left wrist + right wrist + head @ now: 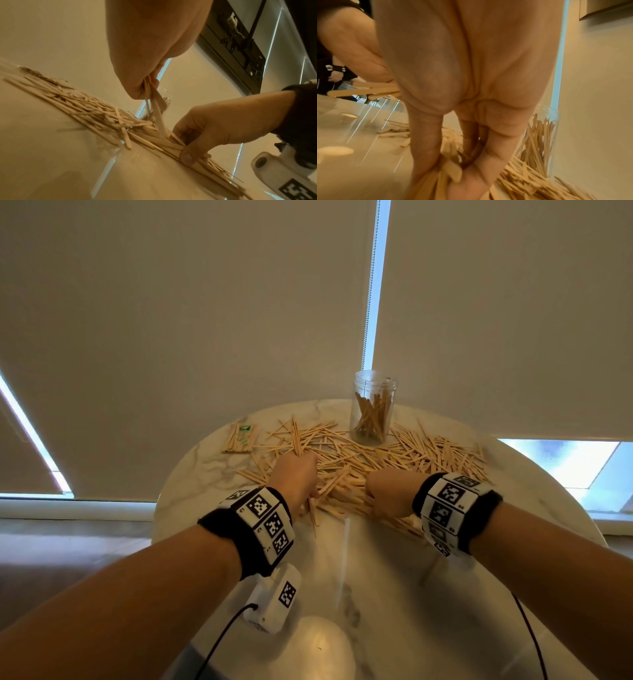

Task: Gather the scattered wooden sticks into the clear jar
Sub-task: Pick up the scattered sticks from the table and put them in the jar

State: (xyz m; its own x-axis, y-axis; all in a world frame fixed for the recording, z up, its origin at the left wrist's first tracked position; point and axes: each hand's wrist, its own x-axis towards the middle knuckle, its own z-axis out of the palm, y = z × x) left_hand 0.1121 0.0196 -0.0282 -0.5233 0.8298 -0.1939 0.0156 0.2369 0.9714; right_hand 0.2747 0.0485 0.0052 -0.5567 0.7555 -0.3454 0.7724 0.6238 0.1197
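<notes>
- Gripping a bunch of sticks [297, 440], left hand [294, 478] is fisted round them; stick ends poke out past both sides of the fist, above the pile.
- Right hand [388, 491] sits low on near edge of the pile [363, 460], fingers curled down, thumb and fingertips [187, 157] pinching a flat sheaf of sticks against the table [394, 594].
- Right wrist view: fingers closed on sticks at the tabletop, jar just beyond on the right.
- Both wrists wear black bands with white marker blocks; a white camera unit [274, 599] hangs under left wrist, cable attached.
- Pile spreads across the far half of the round marble table, loose and crisscrossed.
- Small neat bundle of sticks with a green label [239, 438] lies far left, apart from the pile.
- Clear jar [373, 409] stands upright at far edge, lid off, partly filled with sticks, pile touching its base.
- Beige roller blinds [191, 302] behind.
</notes>
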